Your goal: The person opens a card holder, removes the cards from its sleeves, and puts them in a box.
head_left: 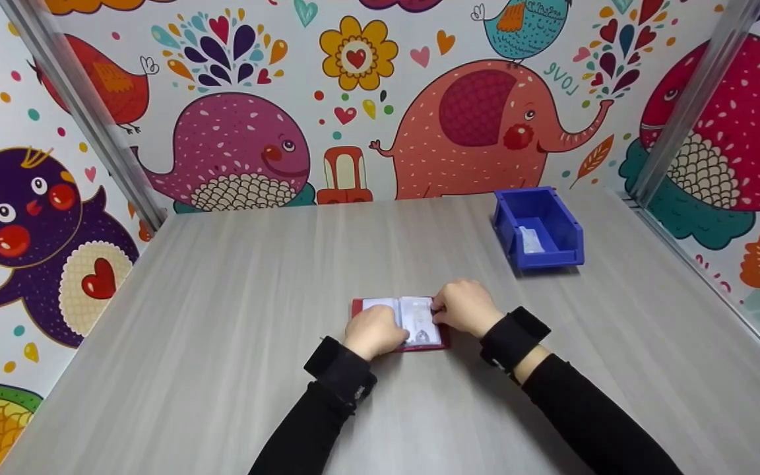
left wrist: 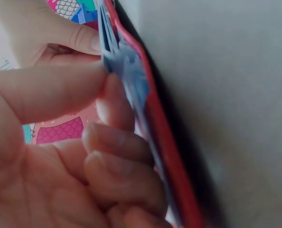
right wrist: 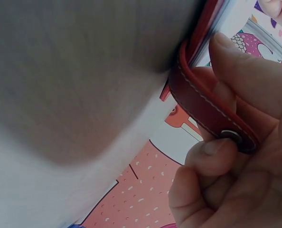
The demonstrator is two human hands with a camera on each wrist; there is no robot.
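Red leather, or something close to it, covers the small wallet we see spread open at mid-bench, well apart from the left and right edges of the bench; whether it lies fully flat, we cannot tell. The left hand pinches its pale, glossy leaves between thumb and forefinger, the other fingers curled beneath. At the wallet's right side, the right hand has its thumb on the edge and its fingers bent about the strap, a curved band with pale stitching and a round metal snap near its rounded tip.

We judge the step in hand to be sorting or parting the leaves; the next move would seem to call for a light thumb on the thin, slippery stack, with the right hand steadying the cover and keeping the strap out of the way.

Toward the far right corner of the smooth, wood-grained bench, we see a blue bin, hard and plastic-looking, with something white inside.
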